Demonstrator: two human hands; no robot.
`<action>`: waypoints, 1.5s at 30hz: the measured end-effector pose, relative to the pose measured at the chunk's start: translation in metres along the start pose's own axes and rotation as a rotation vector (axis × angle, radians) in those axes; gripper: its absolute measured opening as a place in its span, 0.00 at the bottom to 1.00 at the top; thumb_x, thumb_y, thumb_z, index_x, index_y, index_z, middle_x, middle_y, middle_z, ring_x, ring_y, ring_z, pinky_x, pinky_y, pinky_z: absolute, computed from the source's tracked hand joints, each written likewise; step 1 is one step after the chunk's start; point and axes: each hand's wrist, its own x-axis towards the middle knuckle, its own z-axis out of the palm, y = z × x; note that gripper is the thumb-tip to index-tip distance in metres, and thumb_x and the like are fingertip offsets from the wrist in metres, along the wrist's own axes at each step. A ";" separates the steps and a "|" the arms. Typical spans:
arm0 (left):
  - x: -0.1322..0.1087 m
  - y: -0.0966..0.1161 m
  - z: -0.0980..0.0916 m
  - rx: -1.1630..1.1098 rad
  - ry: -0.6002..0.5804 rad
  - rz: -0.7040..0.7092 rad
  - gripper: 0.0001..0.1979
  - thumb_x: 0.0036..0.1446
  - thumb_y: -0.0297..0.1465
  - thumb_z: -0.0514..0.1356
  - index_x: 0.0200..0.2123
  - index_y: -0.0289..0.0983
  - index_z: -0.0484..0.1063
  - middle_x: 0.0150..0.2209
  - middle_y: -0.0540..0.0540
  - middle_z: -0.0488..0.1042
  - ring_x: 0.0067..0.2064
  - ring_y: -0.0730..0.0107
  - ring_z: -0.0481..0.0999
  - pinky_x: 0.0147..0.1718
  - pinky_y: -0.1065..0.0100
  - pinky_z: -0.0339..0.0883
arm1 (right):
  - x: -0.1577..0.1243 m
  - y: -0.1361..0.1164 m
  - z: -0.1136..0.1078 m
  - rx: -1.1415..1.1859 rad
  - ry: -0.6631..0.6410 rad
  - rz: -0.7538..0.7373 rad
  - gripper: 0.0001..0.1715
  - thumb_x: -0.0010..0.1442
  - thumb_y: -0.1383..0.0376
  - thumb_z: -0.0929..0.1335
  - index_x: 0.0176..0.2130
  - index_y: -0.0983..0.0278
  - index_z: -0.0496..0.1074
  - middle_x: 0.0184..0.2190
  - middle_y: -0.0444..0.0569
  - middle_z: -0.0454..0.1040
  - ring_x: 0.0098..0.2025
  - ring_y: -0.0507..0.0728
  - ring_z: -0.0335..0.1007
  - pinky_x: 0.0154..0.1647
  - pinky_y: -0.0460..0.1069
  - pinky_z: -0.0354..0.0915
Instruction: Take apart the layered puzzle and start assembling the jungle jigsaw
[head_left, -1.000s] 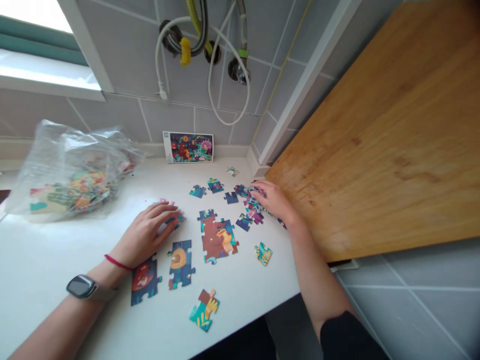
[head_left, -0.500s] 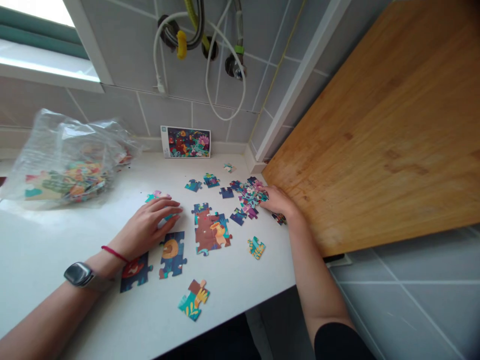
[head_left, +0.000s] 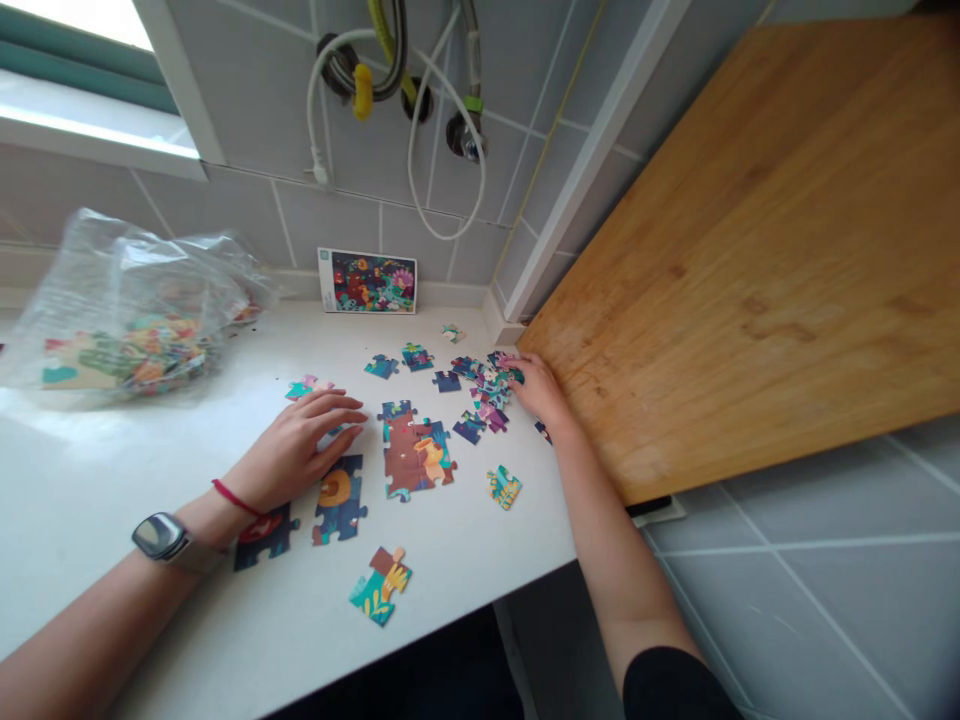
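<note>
My left hand (head_left: 306,440) rests low over the white table (head_left: 450,540), fingers apart, with a puzzle piece partly hidden under it. Just below it lie a joined section with a yellow-orange shape (head_left: 339,500) and a dark section with a red shape (head_left: 264,535). My right hand (head_left: 538,385) reaches into the pile of loose pieces (head_left: 491,392); its fingertips touch the pile, and whether they pinch a piece is unclear. Between the hands lies a joined brown bear section (head_left: 416,452). Nearer the front edge are a joined teal-and-brown cluster (head_left: 381,588) and a teal-and-yellow cluster (head_left: 504,487).
A clear plastic bag (head_left: 142,320) of pieces lies at the left. The picture card (head_left: 373,282) leans against the tiled wall. A large wooden board (head_left: 750,260) stands along the right side. Hoses and a white cable (head_left: 411,170) hang above.
My right hand has shifted left and slightly up over the pile. My left hand has barely moved. The view has shifted slightly.
</note>
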 end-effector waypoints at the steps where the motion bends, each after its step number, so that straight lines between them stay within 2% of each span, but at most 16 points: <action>1: 0.000 0.000 0.000 0.002 0.001 -0.002 0.17 0.69 0.42 0.55 0.48 0.41 0.80 0.52 0.41 0.81 0.58 0.51 0.76 0.63 0.43 0.66 | 0.000 -0.001 0.001 0.007 -0.014 -0.023 0.21 0.61 0.73 0.71 0.54 0.63 0.81 0.62 0.58 0.71 0.64 0.63 0.69 0.70 0.57 0.59; 4: -0.001 0.000 -0.001 0.013 -0.003 -0.009 0.17 0.70 0.41 0.55 0.48 0.41 0.80 0.52 0.41 0.80 0.58 0.51 0.76 0.62 0.44 0.67 | -0.001 -0.002 0.007 0.016 -0.072 -0.077 0.17 0.64 0.67 0.71 0.51 0.62 0.82 0.65 0.58 0.69 0.67 0.65 0.66 0.71 0.60 0.58; 7: -0.001 -0.002 -0.002 0.028 0.001 -0.005 0.16 0.70 0.40 0.55 0.48 0.40 0.80 0.52 0.40 0.80 0.58 0.50 0.76 0.61 0.44 0.68 | -0.002 -0.002 0.015 0.023 -0.086 -0.109 0.20 0.65 0.61 0.71 0.55 0.61 0.80 0.67 0.60 0.67 0.69 0.67 0.63 0.71 0.62 0.57; 11: -0.001 -0.003 -0.002 0.023 0.005 0.016 0.15 0.69 0.39 0.56 0.49 0.41 0.79 0.52 0.41 0.80 0.57 0.53 0.76 0.62 0.45 0.67 | -0.001 -0.003 0.025 0.051 -0.048 -0.138 0.22 0.65 0.57 0.71 0.56 0.62 0.79 0.64 0.60 0.70 0.69 0.66 0.63 0.72 0.62 0.57; 17: -0.001 0.002 -0.002 0.016 -0.013 0.044 0.15 0.70 0.39 0.55 0.48 0.40 0.79 0.51 0.41 0.80 0.54 0.54 0.77 0.62 0.43 0.67 | 0.003 -0.013 0.029 0.108 0.052 -0.164 0.24 0.66 0.58 0.70 0.57 0.65 0.78 0.61 0.63 0.74 0.66 0.66 0.67 0.70 0.63 0.59; 21: 0.001 0.008 -0.002 0.019 -0.035 0.071 0.16 0.70 0.39 0.54 0.48 0.40 0.79 0.51 0.40 0.80 0.54 0.53 0.78 0.59 0.44 0.70 | 0.005 -0.020 0.030 0.152 0.038 -0.228 0.24 0.63 0.59 0.73 0.57 0.62 0.78 0.55 0.59 0.79 0.60 0.66 0.73 0.67 0.63 0.62; 25: 0.001 0.017 -0.001 0.017 -0.073 0.084 0.16 0.70 0.39 0.54 0.52 0.42 0.78 0.53 0.41 0.80 0.57 0.51 0.76 0.57 0.45 0.73 | 0.006 -0.019 0.034 0.160 0.058 -0.176 0.23 0.61 0.60 0.74 0.55 0.62 0.79 0.52 0.58 0.80 0.57 0.66 0.74 0.65 0.62 0.65; 30: 0.000 0.026 0.003 -0.014 -0.152 0.120 0.17 0.69 0.38 0.56 0.57 0.46 0.76 0.61 0.43 0.75 0.64 0.49 0.71 0.60 0.43 0.70 | 0.004 -0.018 0.029 0.151 0.165 -0.084 0.23 0.63 0.62 0.72 0.56 0.64 0.78 0.56 0.61 0.75 0.60 0.66 0.71 0.66 0.61 0.64; 32: -0.001 0.028 0.005 -0.020 -0.172 0.114 0.17 0.69 0.39 0.57 0.58 0.46 0.76 0.62 0.43 0.74 0.65 0.48 0.70 0.61 0.42 0.69 | 0.001 -0.021 0.023 0.185 0.089 -0.166 0.27 0.62 0.59 0.73 0.59 0.61 0.76 0.59 0.60 0.73 0.63 0.65 0.69 0.68 0.61 0.61; 35: -0.001 0.030 0.005 -0.020 -0.196 0.095 0.18 0.69 0.40 0.57 0.57 0.46 0.76 0.62 0.42 0.75 0.64 0.47 0.71 0.61 0.42 0.69 | -0.004 -0.028 0.016 0.203 -0.154 -0.312 0.40 0.53 0.53 0.80 0.62 0.57 0.74 0.67 0.57 0.68 0.69 0.67 0.61 0.72 0.63 0.55; 36: -0.001 0.030 0.005 -0.017 -0.204 0.089 0.17 0.69 0.41 0.57 0.57 0.46 0.77 0.62 0.42 0.75 0.64 0.48 0.71 0.61 0.43 0.69 | -0.005 -0.030 0.014 0.198 -0.210 -0.325 0.42 0.51 0.52 0.81 0.62 0.56 0.75 0.68 0.56 0.66 0.71 0.67 0.59 0.73 0.64 0.53; 38: -0.001 0.031 0.004 -0.009 -0.219 0.083 0.17 0.69 0.41 0.57 0.56 0.44 0.77 0.61 0.41 0.75 0.63 0.49 0.73 0.61 0.44 0.70 | -0.006 -0.033 0.014 0.190 -0.242 -0.306 0.36 0.52 0.53 0.80 0.58 0.57 0.78 0.69 0.57 0.66 0.71 0.68 0.59 0.72 0.64 0.53; 41: -0.001 0.033 0.004 -0.006 -0.220 0.081 0.17 0.70 0.41 0.56 0.55 0.43 0.78 0.60 0.41 0.76 0.62 0.49 0.74 0.60 0.45 0.71 | -0.005 -0.034 0.015 0.202 -0.199 -0.278 0.23 0.56 0.58 0.79 0.51 0.60 0.81 0.63 0.58 0.73 0.67 0.66 0.66 0.71 0.64 0.56; 45: -0.002 0.034 0.005 -0.023 -0.199 0.077 0.16 0.70 0.41 0.56 0.53 0.44 0.79 0.60 0.41 0.76 0.62 0.49 0.73 0.59 0.46 0.72 | -0.003 -0.036 0.013 0.277 -0.132 -0.278 0.20 0.53 0.63 0.80 0.46 0.60 0.81 0.55 0.55 0.80 0.59 0.63 0.74 0.65 0.60 0.63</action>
